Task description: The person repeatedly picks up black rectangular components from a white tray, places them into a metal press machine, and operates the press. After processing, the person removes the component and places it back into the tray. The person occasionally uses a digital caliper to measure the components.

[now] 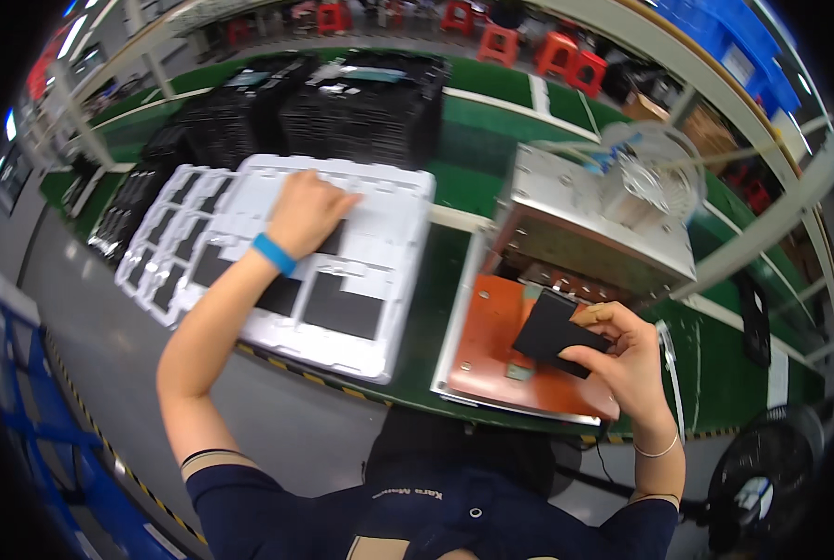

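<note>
My right hand (630, 350) pinches a flat black rectangular piece (555, 333) by its right side, thumb below and fingers above. The piece is tilted over the orange plate (487, 341) of a metal press-like machine (603, 210). My left hand (309, 213), wearing a blue wristband, is over the far part of a white moulded tray (407, 271). Its fingers are curled and a little blurred; what they hold, if anything, is hidden. Beside that wrist a black piece (333, 239) shows in the tray. Nearer to me, another flat black piece (342, 305) lies in its compartment.
A second white tray (160, 247) with small black pieces adjoins on the left. Tall stacks of black trays (365, 107) stand behind. A metal frame post (762, 219) rises at the right, above a black fan (767, 476). The green bench has a striped front edge.
</note>
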`<state>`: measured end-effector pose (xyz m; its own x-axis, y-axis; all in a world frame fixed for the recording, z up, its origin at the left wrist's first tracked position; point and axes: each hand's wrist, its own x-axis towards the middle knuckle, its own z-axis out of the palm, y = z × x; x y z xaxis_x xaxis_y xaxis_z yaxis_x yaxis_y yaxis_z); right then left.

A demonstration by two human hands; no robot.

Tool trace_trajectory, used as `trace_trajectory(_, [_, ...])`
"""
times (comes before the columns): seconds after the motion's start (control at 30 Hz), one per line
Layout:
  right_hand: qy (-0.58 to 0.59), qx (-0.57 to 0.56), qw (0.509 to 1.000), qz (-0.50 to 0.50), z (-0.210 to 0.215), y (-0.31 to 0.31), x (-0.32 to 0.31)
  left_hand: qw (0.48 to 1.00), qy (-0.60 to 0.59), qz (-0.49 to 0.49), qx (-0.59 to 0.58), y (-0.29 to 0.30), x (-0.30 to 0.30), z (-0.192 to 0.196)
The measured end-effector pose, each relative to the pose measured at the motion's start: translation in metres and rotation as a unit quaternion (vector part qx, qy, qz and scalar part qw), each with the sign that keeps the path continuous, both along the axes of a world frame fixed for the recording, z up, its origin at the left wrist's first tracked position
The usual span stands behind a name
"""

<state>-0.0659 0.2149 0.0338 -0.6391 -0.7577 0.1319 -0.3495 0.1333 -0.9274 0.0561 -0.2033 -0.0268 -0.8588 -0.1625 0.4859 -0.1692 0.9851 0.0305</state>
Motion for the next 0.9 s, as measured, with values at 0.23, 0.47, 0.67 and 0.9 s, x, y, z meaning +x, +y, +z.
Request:
trace_trajectory(0.23, [0.162,0.096,0.976,-0.107,-0.036,0.033,-0.012,0.977,0.097,-0.190,-0.005,0.116,-0.026,0.059])
trace_trajectory(0.47, [0.353,0.048,0.932,-0.066,-0.058,0.014,-0.020,0.881,-0.102,-0.460,0.045,0.212,-0.035,0.018])
trace_trajectory(0.67, [0.430,0.106,0.896,-0.016,-0.062,0.008,-0.021,0.865,-0.138,-0.475,0.083,0.213,-0.039,0.001])
trace_trajectory(0.9, [0.407,0.158,0.898,-0.047,-0.060,0.001,-0.019,0.863,-0.150,-0.475,0.083,0.212,-0.041,0.001])
